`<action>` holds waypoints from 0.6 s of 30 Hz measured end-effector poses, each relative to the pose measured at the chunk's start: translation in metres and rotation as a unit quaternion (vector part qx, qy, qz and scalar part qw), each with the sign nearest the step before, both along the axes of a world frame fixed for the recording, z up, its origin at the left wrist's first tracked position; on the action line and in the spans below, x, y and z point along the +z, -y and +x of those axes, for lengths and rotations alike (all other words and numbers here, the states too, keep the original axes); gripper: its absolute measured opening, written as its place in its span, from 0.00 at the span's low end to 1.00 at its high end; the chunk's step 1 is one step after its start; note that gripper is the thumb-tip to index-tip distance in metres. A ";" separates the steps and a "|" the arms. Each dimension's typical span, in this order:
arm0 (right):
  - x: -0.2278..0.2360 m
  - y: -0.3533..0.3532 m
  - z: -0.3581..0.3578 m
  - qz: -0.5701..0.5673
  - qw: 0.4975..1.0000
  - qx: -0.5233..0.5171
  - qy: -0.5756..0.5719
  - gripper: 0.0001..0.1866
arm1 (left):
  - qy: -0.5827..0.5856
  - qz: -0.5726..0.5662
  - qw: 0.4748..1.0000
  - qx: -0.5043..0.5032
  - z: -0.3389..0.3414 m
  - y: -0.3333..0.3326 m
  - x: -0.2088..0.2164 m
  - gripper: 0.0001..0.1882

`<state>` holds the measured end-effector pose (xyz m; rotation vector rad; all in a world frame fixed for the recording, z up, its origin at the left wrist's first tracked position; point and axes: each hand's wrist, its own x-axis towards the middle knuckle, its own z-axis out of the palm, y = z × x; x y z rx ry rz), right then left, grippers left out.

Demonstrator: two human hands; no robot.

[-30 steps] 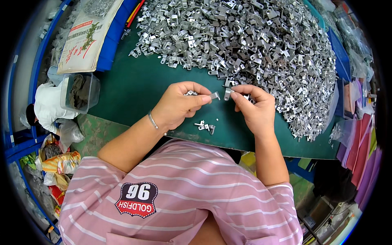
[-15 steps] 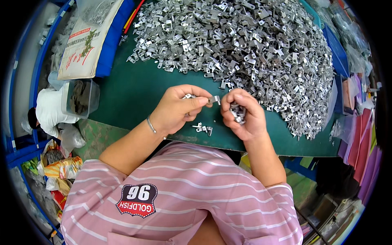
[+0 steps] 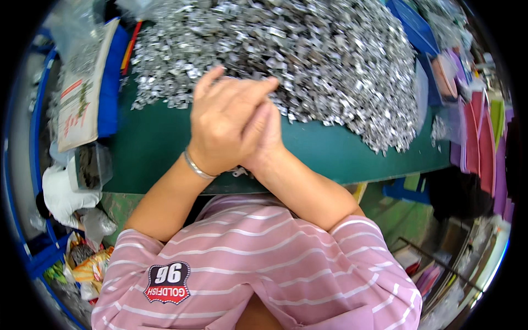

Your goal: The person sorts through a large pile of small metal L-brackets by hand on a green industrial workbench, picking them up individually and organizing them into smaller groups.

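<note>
My left hand (image 3: 223, 124) lies across my right hand (image 3: 269, 132) over the green table, near the edge of a big heap of small metal brackets (image 3: 319, 71). The left fingers look stretched out, with two tips showing, and its palm is turned down onto the right hand. Most of the right hand's fingers are covered, so what lies between the palms is hidden. Close under the wrists, a few loose brackets (image 3: 239, 171) show partly on the table. Motion smears the hands and the heap.
The green table (image 3: 148, 165) has a curved front edge by my body. Left stand a blue bin (image 3: 114, 82) with a sack against it and a clear plastic tub (image 3: 102, 165). Beyond the tub is a person in white (image 3: 63, 190). Blue trays (image 3: 413, 25) and coloured sheets (image 3: 478, 143) are at right.
My hands came together, the left crossing over the right, and moved up toward the heap. The bracket pinched in my left fingers and those in my right palm are out of sight. The view shifted.
</note>
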<state>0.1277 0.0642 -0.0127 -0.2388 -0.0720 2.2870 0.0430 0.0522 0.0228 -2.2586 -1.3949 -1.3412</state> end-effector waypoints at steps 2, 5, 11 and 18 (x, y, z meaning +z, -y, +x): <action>-0.013 -0.004 0.007 -0.003 1.000 0.005 0.017 0.15 | 0.030 -0.011 0.999 -0.043 0.004 0.005 0.004 0.14; -0.008 -0.004 0.045 -0.099 0.988 0.045 -0.110 0.12 | 0.230 0.008 0.968 -0.101 0.009 0.008 -0.004 0.15; 0.007 0.054 0.207 0.017 0.991 -0.133 -0.022 0.10 | 0.396 -0.065 0.911 -0.096 -0.024 0.026 -0.017 0.11; -0.045 0.126 0.288 -0.247 0.907 -0.253 0.230 0.10 | 0.475 -0.132 0.869 -0.028 -0.040 0.036 -0.028 0.09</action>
